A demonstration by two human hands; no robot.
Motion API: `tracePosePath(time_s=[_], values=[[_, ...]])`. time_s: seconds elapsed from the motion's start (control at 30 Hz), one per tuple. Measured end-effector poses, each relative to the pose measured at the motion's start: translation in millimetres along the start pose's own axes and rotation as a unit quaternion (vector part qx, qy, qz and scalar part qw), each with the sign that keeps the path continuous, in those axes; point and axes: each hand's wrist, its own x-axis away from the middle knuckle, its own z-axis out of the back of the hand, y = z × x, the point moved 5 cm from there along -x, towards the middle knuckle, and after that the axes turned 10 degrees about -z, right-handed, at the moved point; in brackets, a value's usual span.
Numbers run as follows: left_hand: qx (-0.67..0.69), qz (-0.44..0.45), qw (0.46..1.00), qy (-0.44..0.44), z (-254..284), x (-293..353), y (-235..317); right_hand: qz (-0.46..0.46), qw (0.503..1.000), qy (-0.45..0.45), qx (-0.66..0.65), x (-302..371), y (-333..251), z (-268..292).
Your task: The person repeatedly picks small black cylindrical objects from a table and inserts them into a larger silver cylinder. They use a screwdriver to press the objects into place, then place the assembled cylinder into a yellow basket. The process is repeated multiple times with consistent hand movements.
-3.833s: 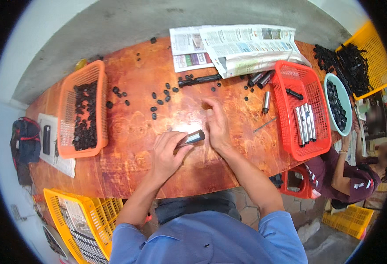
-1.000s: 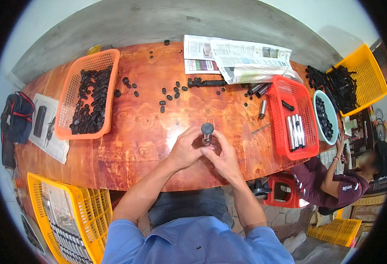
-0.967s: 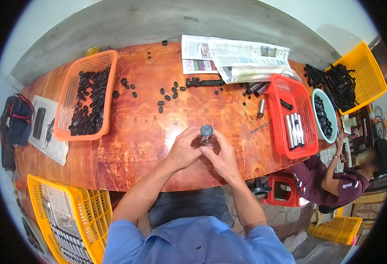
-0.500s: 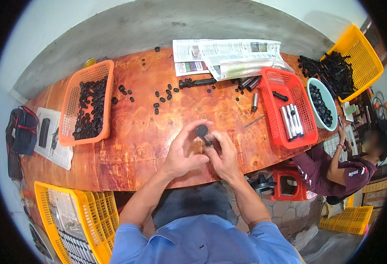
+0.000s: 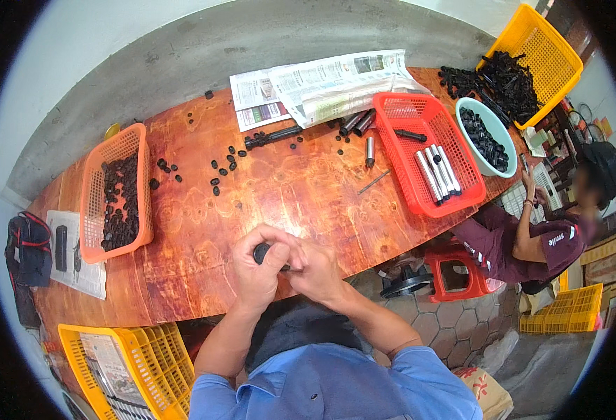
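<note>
1. At the worktop's left edge I see an orange plastic basket [image 5: 115, 192] of small black caps, well apart from the hands.
2. My left hand [image 5: 260, 269], at the near edge, is wrapped around a short dark cylindrical part [image 5: 261, 250]; only its end shows.
3. My right hand [image 5: 315, 269] presses against it, fingers pinching the same part. I'd keep both grips firm and the piece square while seating it.
4. Toward the right end sits a red plastic basket [image 5: 430, 150] of silvery tubes.

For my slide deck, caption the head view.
Both hands grip a small black part over a wooden table.
</note>
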Motion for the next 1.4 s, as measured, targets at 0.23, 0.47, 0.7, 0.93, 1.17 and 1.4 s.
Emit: tracePosePath(time_s=[0.23,0.47,0.7,0.93,1.17,1.4], values=[[-0.034,-0.009,0.997,-0.075,-18,0,17,-0.08,0.982,-0.146,-0.089,13,9,-10],[-0.055,0.043,0.996,-0.063,-1,24,21,-0.092,0.941,-0.256,-0.203,29,14,-29],[-0.218,0.113,0.969,-0.014,20,38,-2,-0.225,0.953,-0.129,-0.155,29,34,-29],[-0.44,0.002,0.896,0.053,48,74,38,-0.05,0.956,-0.256,-0.135,38,14,-66],[-0.492,-0.013,0.843,0.219,111,128,197,-0.085,0.931,-0.304,-0.182,16,-14,-73],[-0.784,0.017,0.508,0.356,281,237,344,-0.11,0.96,-0.244,-0.083,4,37,-63]])
